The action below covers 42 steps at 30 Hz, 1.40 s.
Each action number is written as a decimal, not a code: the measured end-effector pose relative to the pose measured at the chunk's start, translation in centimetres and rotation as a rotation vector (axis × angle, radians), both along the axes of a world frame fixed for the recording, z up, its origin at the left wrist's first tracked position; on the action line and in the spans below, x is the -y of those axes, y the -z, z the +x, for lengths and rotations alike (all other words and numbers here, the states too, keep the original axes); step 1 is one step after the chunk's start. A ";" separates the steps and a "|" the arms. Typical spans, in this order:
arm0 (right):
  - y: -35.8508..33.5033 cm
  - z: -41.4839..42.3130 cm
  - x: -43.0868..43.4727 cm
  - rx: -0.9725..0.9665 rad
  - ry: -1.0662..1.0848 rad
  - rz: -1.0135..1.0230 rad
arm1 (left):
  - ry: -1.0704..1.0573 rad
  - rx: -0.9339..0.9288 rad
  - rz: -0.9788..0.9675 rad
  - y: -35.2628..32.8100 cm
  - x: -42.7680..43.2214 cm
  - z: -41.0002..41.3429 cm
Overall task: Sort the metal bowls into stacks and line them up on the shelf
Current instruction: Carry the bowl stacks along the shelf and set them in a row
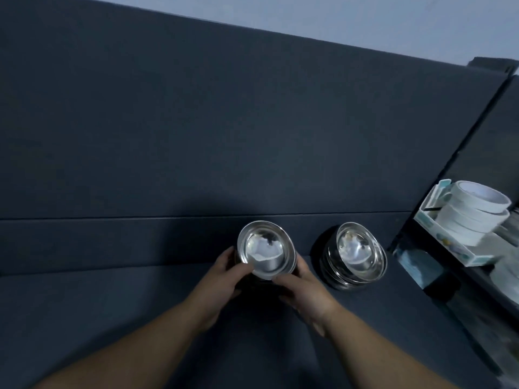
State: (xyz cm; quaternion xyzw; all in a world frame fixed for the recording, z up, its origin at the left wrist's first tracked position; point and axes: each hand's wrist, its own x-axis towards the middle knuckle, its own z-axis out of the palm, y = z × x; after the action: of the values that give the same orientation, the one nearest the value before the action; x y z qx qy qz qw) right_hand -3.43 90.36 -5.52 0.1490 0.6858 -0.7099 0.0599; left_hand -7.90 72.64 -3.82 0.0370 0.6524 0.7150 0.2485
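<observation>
A stack of shiny metal bowls (266, 249) stands on the dark shelf (112, 304) near the back wall. My left hand (224, 273) grips its left side and my right hand (303, 290) grips its right side, fingers wrapped around the lower bowls. The lower part of this stack is hidden by my hands. To its right, apart from it, a second stack of metal bowls (355, 255) sits on the shelf with no hand on it.
A dark back panel (196, 122) rises behind the shelf. On the right a dark upright divider (438, 178) borders a side shelf holding a white box (449, 242) and stacked rolls of white tape (477, 211).
</observation>
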 end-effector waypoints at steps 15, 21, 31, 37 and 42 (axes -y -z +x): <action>0.6 3.2 -3.3 0.035 -0.136 0.325 | -0.380 -0.110 -0.269 0.3 -2.1 6.5; 0.7 6.3 -1.8 -0.032 -0.403 0.655 | -0.412 -0.203 -0.828 0.3 1.2 13.1; -1.1 11.8 11.8 -0.268 -0.778 0.868 | -0.562 -0.178 -1.125 -1.4 15.4 25.1; -1.3 17.6 26.4 -0.368 -0.975 0.896 | -0.627 -0.091 -1.255 -1.5 28.6 34.9; -1.5 22.0 39.4 -0.454 -1.072 0.892 | -0.647 0.020 -1.368 -1.5 40.8 42.1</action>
State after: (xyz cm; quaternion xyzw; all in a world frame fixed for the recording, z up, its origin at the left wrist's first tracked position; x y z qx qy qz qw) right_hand 18.62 50.97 -4.06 -0.3476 0.8839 -0.2496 0.1888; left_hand 34.18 31.81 -2.35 -0.3252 0.9267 0.1883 -0.0004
